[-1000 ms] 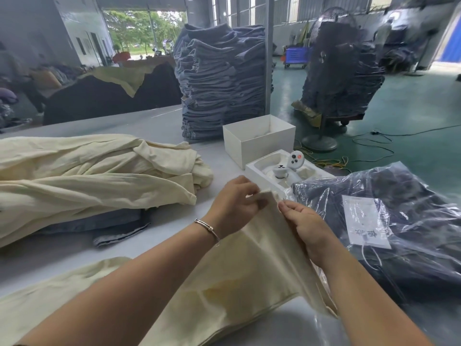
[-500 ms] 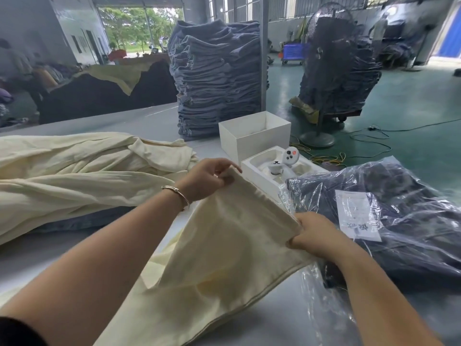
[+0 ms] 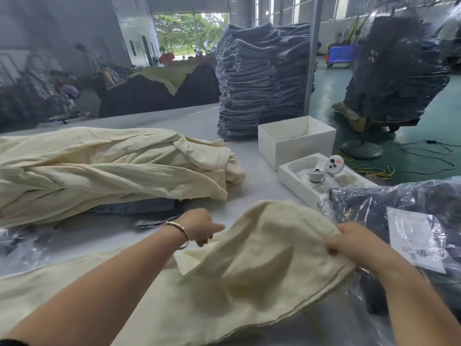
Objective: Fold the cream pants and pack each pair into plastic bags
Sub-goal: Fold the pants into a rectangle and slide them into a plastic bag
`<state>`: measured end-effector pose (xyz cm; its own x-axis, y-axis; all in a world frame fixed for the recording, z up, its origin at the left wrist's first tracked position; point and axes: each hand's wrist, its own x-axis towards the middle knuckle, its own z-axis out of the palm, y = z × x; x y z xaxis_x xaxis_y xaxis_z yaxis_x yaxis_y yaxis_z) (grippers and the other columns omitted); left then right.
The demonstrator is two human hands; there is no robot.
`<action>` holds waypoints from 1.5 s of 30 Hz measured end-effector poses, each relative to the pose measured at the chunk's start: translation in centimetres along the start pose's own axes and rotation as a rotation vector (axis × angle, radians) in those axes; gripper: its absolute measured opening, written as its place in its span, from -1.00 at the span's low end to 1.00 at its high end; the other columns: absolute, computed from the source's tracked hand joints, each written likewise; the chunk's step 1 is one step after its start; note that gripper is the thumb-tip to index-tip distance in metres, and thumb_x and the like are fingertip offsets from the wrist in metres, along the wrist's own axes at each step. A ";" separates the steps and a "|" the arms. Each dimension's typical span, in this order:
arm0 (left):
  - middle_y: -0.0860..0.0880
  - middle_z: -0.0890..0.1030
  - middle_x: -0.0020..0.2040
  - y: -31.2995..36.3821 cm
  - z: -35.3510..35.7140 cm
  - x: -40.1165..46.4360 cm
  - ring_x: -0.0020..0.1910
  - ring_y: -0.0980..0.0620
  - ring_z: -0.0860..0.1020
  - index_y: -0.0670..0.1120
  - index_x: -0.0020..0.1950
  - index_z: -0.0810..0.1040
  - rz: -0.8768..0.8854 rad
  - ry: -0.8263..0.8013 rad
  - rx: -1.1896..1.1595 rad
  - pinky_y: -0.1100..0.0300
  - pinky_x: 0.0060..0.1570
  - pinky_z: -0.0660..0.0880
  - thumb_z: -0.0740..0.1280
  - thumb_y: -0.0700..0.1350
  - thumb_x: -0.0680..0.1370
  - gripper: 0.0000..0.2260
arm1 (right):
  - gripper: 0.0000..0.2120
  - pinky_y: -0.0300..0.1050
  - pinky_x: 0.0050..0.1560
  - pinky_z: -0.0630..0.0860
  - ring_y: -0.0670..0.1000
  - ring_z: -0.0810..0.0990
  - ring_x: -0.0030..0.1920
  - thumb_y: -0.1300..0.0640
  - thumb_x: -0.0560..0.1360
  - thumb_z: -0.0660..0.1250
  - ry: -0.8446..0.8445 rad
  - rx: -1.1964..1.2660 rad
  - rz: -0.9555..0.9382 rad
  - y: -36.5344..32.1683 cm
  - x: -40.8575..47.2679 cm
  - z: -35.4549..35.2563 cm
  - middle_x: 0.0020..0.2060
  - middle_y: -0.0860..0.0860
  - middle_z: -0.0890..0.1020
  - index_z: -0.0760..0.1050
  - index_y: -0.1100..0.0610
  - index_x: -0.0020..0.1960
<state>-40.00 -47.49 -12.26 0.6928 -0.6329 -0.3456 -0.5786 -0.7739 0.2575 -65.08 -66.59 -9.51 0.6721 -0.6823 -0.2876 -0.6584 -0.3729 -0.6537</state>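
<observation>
Cream pants (image 3: pixel 249 270) lie across the near edge of the bench (image 3: pixel 249 158), one end lifted in a soft hump between the two hands. Right hand (image 3: pixel 349 242) has that raised end pinched, fingers curled over the hem edge, holding it up off the bench. Left hand (image 3: pixel 199 227) sits just beside the fabric on the other side of the hump, fingers drooping down toward the cloth; it's blurred, and I can't tell whether it actually holds a fold or only touches it.

Out from the hands, the long axis of the pair runs from the right hand down and away to the person's left, the rest of the leg flat along the bench under the left forearm. So the free length is all on the left side, and the left hand is the one nearer to it; my read is the next fold gets carried along that line.

Beyond the left hand, a heap of cream pants (image 3: pixel 99 171) waits, unfolded. Just beside the right hand sits a plastic bag of dark garments (image 3: pixel 399 203) with a white label (image 3: pixel 414 240).
</observation>
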 end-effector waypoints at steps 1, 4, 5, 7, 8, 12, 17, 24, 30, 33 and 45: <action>-0.02 0.66 -0.18 -1.4 1.5 0.1 -0.21 -0.02 0.61 -0.07 -0.22 0.57 -0.018 -0.123 0.010 0.22 -0.22 0.45 0.27 0.25 0.50 -0.61 | -0.84 -0.23 -0.45 0.33 0.05 0.45 -0.42 0.36 0.31 0.34 0.000 -0.012 0.027 0.4 0.3 0.3 -0.45 0.11 0.53 0.46 0.22 -0.41; 0.03 0.50 0.26 -5.0 5.1 0.4 0.24 0.00 0.44 0.03 0.31 0.44 0.035 -0.220 0.134 0.14 0.23 0.38 0.46 0.31 0.32 -0.34 | -0.76 -0.28 -0.58 0.24 0.00 0.36 -0.46 0.45 0.27 0.31 -0.003 0.056 0.078 1.9 0.9 1.2 -0.51 0.04 0.45 0.39 0.19 -0.45; 0.04 0.41 0.36 -6.0 6.2 0.4 0.35 -0.02 0.35 0.07 0.41 0.33 0.061 -0.198 0.251 0.09 0.33 0.31 0.50 0.28 0.28 -0.22 | -0.76 -0.29 -0.57 0.25 0.00 0.37 -0.46 0.47 0.27 0.28 0.007 0.118 0.083 2.3 1.0 1.5 -0.51 0.03 0.46 0.41 0.19 -0.44; 0.09 0.31 0.43 -7.6 7.7 0.9 0.45 -0.01 0.21 0.15 0.44 0.27 0.077 -0.072 0.376 -0.04 0.42 0.18 0.48 0.22 0.32 -0.25 | -0.77 -0.25 -0.44 0.32 0.01 0.44 -0.39 0.50 0.28 0.23 0.012 0.255 0.070 3.1 1.3 1.7 -0.44 0.07 0.54 0.51 0.20 -0.34; 0.12 0.31 0.43 -8.4 7.8 1.2 0.47 0.03 0.19 0.17 0.42 0.32 0.046 0.012 0.327 -0.07 0.44 0.14 0.44 0.18 0.38 -0.36 | -0.75 -0.22 -0.38 0.35 0.02 0.47 -0.36 0.50 0.27 0.21 0.001 0.331 0.067 3.4 1.3 1.7 -0.40 0.09 0.58 0.56 0.21 -0.27; 0.03 0.46 0.34 -12.7 7.2 2.5 0.39 0.03 0.32 0.10 0.26 0.55 -0.066 0.153 0.127 0.12 0.34 0.25 0.27 0.00 0.55 -0.72 | -0.47 -0.26 -0.45 0.39 -0.05 0.54 -0.40 0.43 0.09 0.27 -0.182 0.605 0.082 4.4 0.9 1.1 -0.37 0.00 0.62 0.58 0.12 0.02; -0.02 0.55 -0.19 -15.3 6.9 2.8 -0.08 -0.02 0.52 -0.03 -0.23 0.51 -0.073 0.148 0.049 0.11 -0.12 0.36 0.24 0.06 0.59 -0.74 | -0.09 -0.22 -0.16 0.45 -0.06 0.57 0.01 0.45 0.15 0.37 -0.320 0.349 0.005 5.2 1.2 1.7 0.19 -0.22 0.52 0.41 -0.33 0.29; 0.04 0.40 -0.41 -17.8 4.3 3.2 -0.37 0.03 0.37 -0.05 -0.41 0.27 -0.184 0.130 0.256 0.20 -0.41 0.17 0.29 0.27 0.46 -0.53 | -0.33 -0.30 -0.34 0.41 -0.03 0.56 -0.24 0.49 0.14 0.31 -0.108 0.302 0.132 5.0 1.4 2.7 -0.02 0.04 0.66 0.62 -0.04 0.13; 0.06 0.40 -0.38 -21.0 3.9 2.8 -0.33 0.05 0.40 -0.06 -0.41 0.30 -0.235 0.046 0.280 0.22 -0.33 0.23 0.31 0.26 0.47 -0.53 | -0.35 -0.16 -0.22 0.40 0.02 0.52 -0.24 0.48 0.29 0.32 -0.036 0.173 0.104 3.7 1.1 4.6 0.03 0.11 0.66 0.55 -0.04 0.26; 0.06 0.39 -0.37 -21.6 3.0 1.7 -0.34 0.08 0.37 -0.05 -0.40 0.31 -0.281 -0.008 0.245 0.21 -0.33 0.21 0.33 0.35 0.38 -0.50 | -0.53 -0.20 0.11 0.33 -0.05 0.48 0.11 0.22 0.41 0.48 -0.044 0.176 0.068 3.5 1.8 5.9 0.13 -0.04 0.55 0.51 0.11 0.30; 0.02 0.56 0.16 -5.0 6.8 -6.7 0.13 0.08 0.56 0.00 0.21 0.49 0.212 0.277 -0.824 0.19 0.08 0.54 0.37 0.02 0.53 -0.72 | -0.39 -0.22 0.35 0.17 0.05 0.31 0.43 0.35 0.45 0.27 0.144 -0.196 -0.291 -4.1 1.1 6.8 0.49 0.05 0.27 0.31 0.09 0.47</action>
<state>-44.69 -39.20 -17.41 0.7475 -0.6642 -0.0143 -0.2874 -0.3427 0.8944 -59.30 -61.54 -11.87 0.7951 -0.6064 0.0011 -0.5085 -0.6678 -0.5436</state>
